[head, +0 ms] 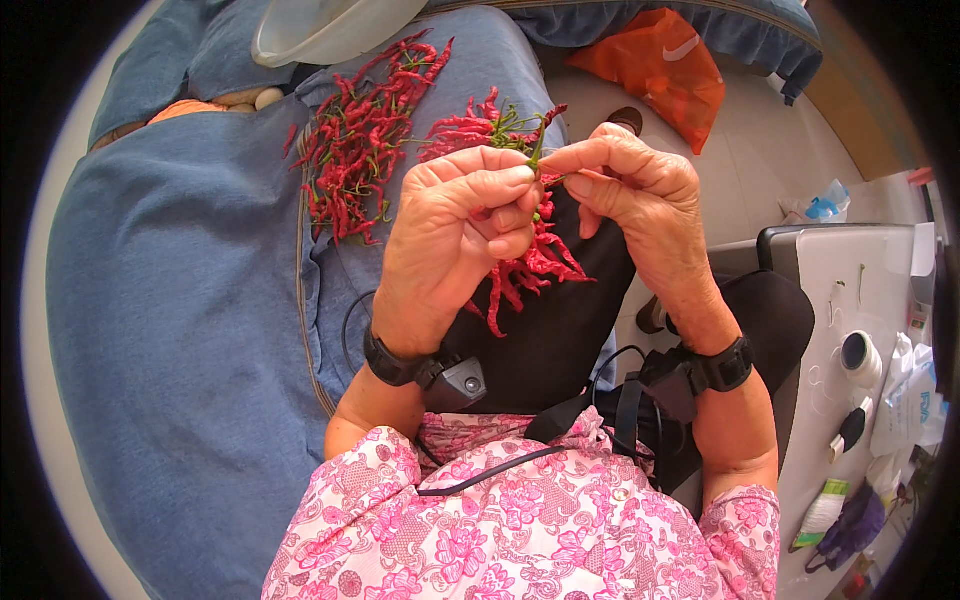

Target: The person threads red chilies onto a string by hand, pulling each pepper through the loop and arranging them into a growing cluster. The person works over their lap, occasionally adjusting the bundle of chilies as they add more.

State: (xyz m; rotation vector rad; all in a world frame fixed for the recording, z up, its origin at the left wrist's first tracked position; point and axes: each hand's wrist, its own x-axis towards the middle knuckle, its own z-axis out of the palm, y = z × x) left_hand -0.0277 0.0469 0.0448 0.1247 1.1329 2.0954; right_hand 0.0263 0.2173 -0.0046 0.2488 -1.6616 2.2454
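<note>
My left hand (476, 206) pinches the green stem (536, 150) of a red chili between thumb and forefinger. Close by on the right, my right hand (634, 184) has thumb and forefinger near the same stem; whether they grip a thin thread or part of the pepper cannot be told. Beneath and behind both hands lies a bunch of wrinkled red chilies (529, 274), partly hidden, its green stems gathered near the top and its lower end over the dark trouser leg. A larger heap of red chilies (360, 135) with green stems rests on the blue sofa cover to the left.
A translucent plastic basin (330, 30) stands at the top left on the blue sofa cover (180, 300). An orange plastic bag (660, 67) lies on the tiled floor. On the pale table (817, 300) at right are a spool of white thread (861, 360), loose threads and plastic bags.
</note>
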